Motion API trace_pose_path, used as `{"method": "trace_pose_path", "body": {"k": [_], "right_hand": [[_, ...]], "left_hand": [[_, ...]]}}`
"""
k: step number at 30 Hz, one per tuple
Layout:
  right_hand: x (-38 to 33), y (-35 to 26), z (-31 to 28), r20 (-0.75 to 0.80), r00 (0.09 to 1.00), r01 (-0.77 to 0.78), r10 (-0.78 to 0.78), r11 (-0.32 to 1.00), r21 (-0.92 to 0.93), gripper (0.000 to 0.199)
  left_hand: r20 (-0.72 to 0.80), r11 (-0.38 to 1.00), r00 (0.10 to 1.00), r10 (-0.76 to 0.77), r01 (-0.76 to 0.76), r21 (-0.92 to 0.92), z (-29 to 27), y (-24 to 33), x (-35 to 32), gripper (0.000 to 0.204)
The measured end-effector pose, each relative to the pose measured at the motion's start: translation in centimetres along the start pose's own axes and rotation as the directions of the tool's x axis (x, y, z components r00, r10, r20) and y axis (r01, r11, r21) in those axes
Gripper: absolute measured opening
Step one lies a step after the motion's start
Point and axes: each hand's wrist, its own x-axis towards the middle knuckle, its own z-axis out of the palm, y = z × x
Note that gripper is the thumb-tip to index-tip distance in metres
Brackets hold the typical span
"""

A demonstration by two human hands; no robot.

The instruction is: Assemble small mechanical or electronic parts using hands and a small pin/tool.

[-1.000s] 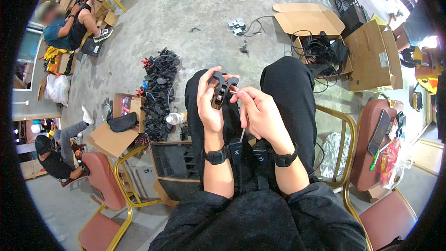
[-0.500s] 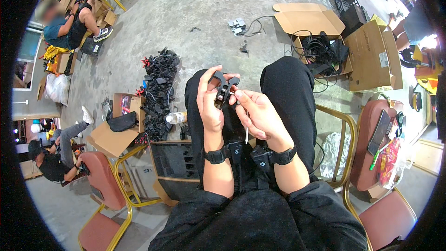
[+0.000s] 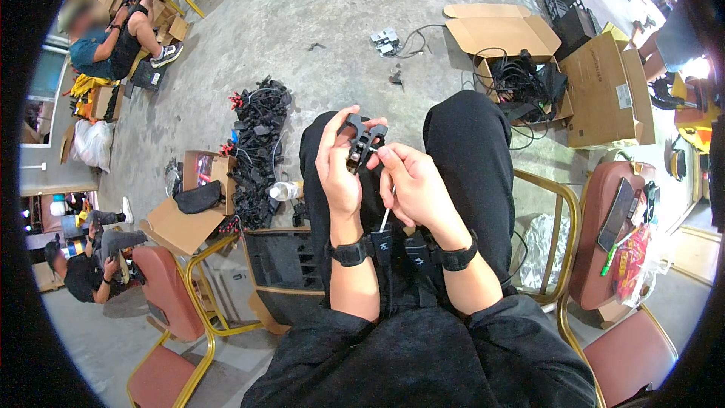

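Our left hand (image 3: 337, 162) grips a black clamp (image 3: 361, 140) — long axis upright, tilted right; our right hand (image 3: 411, 185) pinches a thin white-handled tool (image 3: 385, 215) — its tip hidden against the clamp.

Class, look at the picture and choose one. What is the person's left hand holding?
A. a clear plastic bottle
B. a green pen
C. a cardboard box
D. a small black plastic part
D: the left hand grips a small black plastic part above the lap, while the right hand works at it with a thin white tool.
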Motion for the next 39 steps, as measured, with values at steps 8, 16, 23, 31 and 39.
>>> {"method": "trace_pose_path", "body": {"k": [8,16,23,31,39], "right_hand": [[0.6,2.0,0.6,-0.059,0.905,0.366,-0.422,0.84,-0.4,0.022],[0.0,0.2,0.3,0.0,0.999,0.034,-0.034,0.999,-0.003,0.025],[0.2,0.6,0.6,-0.033,0.997,0.077,-0.075,0.996,0.052,0.026],[-0.2,-0.1,0.4,-0.143,0.977,0.151,-0.161,0.986,-0.076,0.023],[0.2,0.6,-1.1,-0.122,0.855,0.282,-0.504,0.648,-0.707,0.007]], "left_hand": [[-0.026,0.997,0.999,-0.036,0.034,-0.074,-0.5,-0.3,0.1,0.05],[-0.054,0.99,0.998,-0.016,0.008,-0.143,0.0,-0.1,0.0,0.045],[-0.02,0.998,1.0,0.0,-0.002,-0.069,0.2,0.2,0.0,0.047],[0.288,0.993,0.952,-0.101,0.113,-0.025,0.3,1.2,-0.8,0.087],[0.303,0.962,0.935,-0.187,0.112,0.248,-0.5,0.1,-0.4,0.075]]}}
